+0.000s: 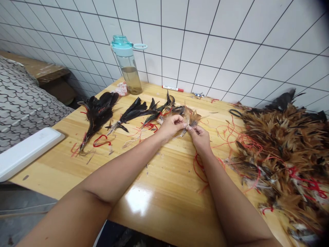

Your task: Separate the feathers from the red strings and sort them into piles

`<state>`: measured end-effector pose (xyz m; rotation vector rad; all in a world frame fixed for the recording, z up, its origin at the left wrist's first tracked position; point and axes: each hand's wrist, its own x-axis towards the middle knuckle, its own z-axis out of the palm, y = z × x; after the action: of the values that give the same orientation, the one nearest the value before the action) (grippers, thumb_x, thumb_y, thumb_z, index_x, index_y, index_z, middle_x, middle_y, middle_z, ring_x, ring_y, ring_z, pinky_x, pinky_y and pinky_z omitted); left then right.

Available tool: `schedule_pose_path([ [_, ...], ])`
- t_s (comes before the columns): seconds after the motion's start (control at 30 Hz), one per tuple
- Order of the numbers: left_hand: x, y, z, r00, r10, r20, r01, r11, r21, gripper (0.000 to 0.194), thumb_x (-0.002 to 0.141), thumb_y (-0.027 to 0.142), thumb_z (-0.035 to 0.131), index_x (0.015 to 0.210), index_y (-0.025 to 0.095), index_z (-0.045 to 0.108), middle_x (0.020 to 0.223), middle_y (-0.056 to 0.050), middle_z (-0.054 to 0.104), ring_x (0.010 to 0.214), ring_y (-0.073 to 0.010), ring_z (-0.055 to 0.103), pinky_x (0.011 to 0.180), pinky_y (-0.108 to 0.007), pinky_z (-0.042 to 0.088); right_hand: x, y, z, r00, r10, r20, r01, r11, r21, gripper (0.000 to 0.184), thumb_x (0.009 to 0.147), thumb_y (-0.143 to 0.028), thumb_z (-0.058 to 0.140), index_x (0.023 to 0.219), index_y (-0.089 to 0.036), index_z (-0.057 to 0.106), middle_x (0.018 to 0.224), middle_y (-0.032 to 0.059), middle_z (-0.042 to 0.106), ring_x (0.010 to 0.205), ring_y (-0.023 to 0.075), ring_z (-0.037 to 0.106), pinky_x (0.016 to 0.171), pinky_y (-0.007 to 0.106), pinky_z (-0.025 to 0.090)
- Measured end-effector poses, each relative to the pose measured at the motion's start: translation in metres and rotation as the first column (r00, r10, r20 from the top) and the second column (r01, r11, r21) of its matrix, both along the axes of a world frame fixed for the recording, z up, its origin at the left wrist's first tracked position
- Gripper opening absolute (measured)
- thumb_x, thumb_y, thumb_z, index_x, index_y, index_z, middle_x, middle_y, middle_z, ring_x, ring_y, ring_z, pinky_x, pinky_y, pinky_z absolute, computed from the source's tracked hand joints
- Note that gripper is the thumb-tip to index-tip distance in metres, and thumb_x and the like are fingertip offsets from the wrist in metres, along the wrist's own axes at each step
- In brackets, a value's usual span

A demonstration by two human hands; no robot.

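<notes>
Near the middle of the table, my left hand [172,127] and my right hand [199,136] meet with fingertips closed on a small bunch of brown feathers [192,118]. The feather tips fan upward and away from me, while the pale quills show between and below my fingers. Just left of my hands lie tied bunches of black feathers [135,110], some with red thread. Farther left is a larger black feather bundle [99,111]. A red cord loop [102,140] rests beside it. Tangled orange-red string [245,142] spreads to the right of my right hand.
A big heap of brown feathers [285,144] covers the table's right side. Against the tiled wall stand a water bottle [131,77] with a teal lid and, lying flat, a red-capped marker [172,89]. A long white case-like object [31,151] crosses the left table edge.
</notes>
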<state>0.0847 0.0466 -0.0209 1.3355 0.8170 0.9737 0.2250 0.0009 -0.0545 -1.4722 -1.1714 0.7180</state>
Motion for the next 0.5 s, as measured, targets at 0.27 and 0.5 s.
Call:
schedule_pose_path([
  [0.27,0.000,0.003,-0.007,0.997,-0.037,-0.074,0.044,0.995,0.091,0.016,0.072,0.028,0.068,0.074,0.015,0.058,0.070,0.000,0.059,0.064,-0.0092,0.050,0.062,-0.022,0.040,0.000,0.001,0.000,0.994,0.093,-0.054,-0.092,0.996,0.016,0.030,0.067,-0.047,0.067,0.066,-0.018,0.061,0.061,-0.0010,0.058,0.059,0.0124,0.048,0.059,0.027,0.039],
  [0.5,-0.004,0.010,-0.008,0.949,0.144,-0.281,-0.040,0.938,0.345,0.011,0.078,0.023,0.059,0.086,0.016,0.062,0.081,-0.003,0.061,0.074,-0.0125,0.054,0.072,-0.026,0.042,0.006,0.001,0.002,0.990,0.006,-0.141,-0.002,1.000,0.029,0.034,0.073,-0.050,0.062,0.077,-0.017,0.065,0.071,0.0017,0.064,0.066,0.0142,0.054,0.065,0.028,0.042],
])
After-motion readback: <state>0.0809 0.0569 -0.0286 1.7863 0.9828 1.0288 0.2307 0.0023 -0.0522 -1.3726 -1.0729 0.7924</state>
